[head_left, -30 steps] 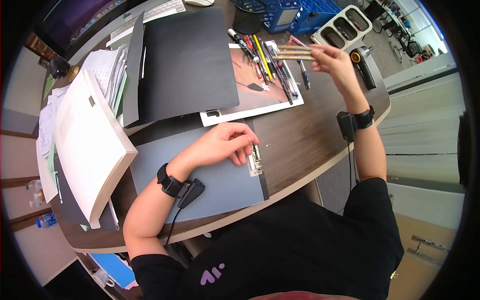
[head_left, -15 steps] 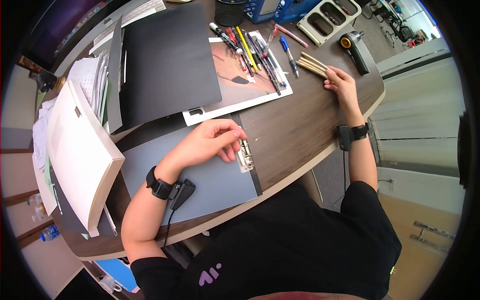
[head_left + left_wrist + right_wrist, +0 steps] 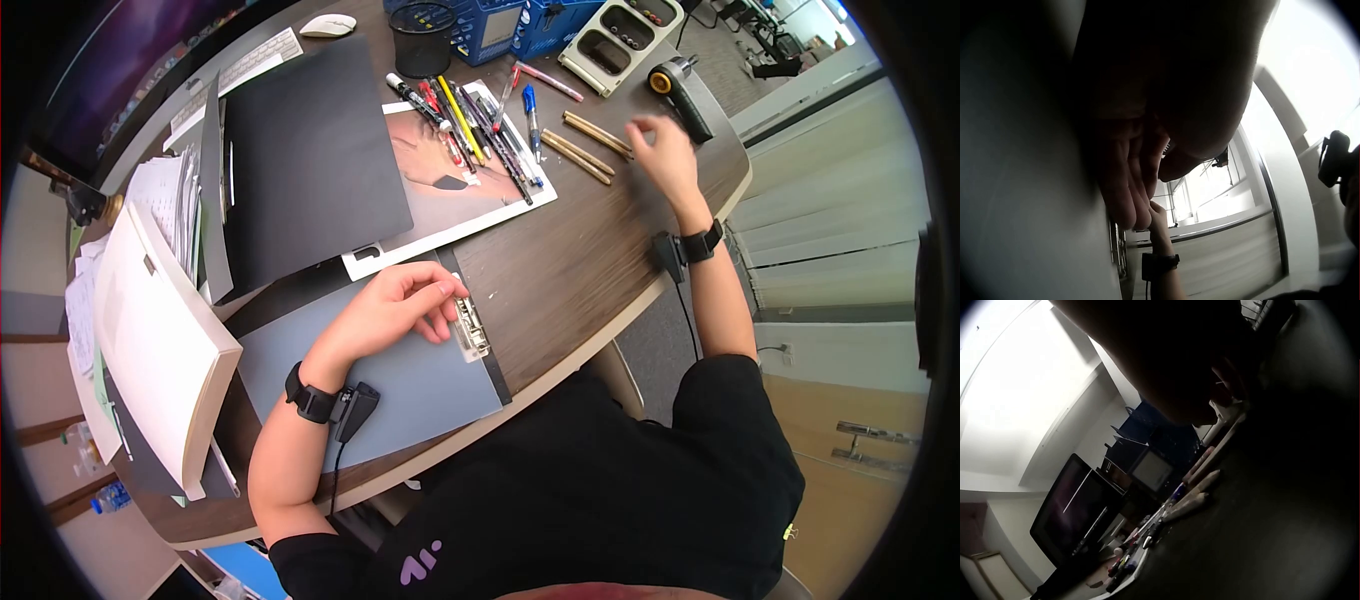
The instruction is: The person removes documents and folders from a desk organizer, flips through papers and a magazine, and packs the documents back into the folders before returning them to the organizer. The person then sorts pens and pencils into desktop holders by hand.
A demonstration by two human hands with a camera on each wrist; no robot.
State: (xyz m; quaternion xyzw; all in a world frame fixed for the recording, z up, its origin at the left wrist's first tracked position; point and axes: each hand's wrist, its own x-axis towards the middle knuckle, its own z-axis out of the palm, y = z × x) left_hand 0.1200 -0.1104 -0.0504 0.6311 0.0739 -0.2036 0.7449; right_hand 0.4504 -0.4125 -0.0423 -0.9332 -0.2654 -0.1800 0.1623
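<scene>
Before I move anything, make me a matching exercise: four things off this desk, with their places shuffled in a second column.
Column one
1. White computer mouse
2. Yellow pencil
3. Blue-capped pen
4. Tan wooden sticks

Column two
A. Lying between the blue-capped pen and the right hand
B. Near the white keyboard
C. Between the pen pile and the tan wooden sticks
D. In the pen pile on the printed picture sheet

Pairs: 1-B, 2-D, 3-C, 4-A

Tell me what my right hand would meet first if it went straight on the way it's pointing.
Probably the near end of the pale slotted tray, with your right hand passing beside the sticks. Its height above the desk is unclear.
</scene>
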